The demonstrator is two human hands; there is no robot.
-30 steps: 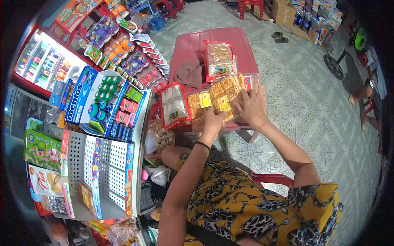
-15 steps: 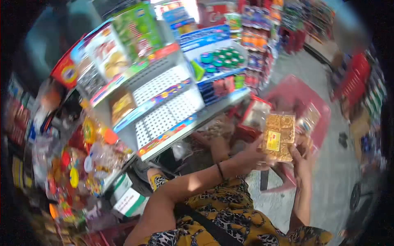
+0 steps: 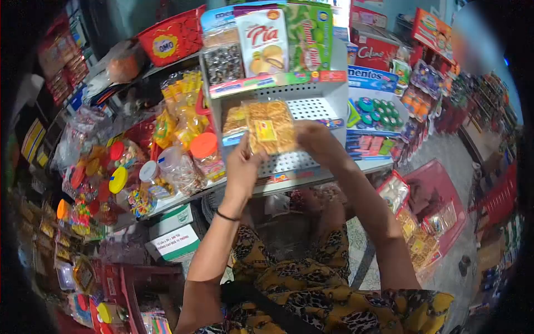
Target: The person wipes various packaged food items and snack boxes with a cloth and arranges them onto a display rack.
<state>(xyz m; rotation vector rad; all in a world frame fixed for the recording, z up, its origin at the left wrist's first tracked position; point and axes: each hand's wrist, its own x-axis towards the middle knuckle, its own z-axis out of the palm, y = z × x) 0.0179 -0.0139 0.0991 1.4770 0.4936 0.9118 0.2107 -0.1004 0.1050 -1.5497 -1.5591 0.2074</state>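
Observation:
A clear pack of golden brown snack squares (image 3: 271, 119) with a yellow label is held upright between my two hands, in front of a grey perforated rack (image 3: 311, 107). My left hand (image 3: 243, 167) grips its lower left edge. At its right edge is my right hand (image 3: 314, 142), fingers closed on it and partly hidden. Behind the pack's left side, a similar pack (image 3: 235, 119) stands on the rack's shelf. More such packs (image 3: 418, 245) lie on the red table (image 3: 439, 178) at the right.
Lidded candy jars (image 3: 119, 179) stand on the counter left of the rack. Above it are Pia and green bags (image 3: 311, 39). A Mentos display (image 3: 375, 114) adjoins the rack on the right. A white and green box (image 3: 175, 239) sits below the counter.
The view has swung left from the red table to the rack. Both hands have lifted one snack pack off the table and carried it up to the rack's shelf.

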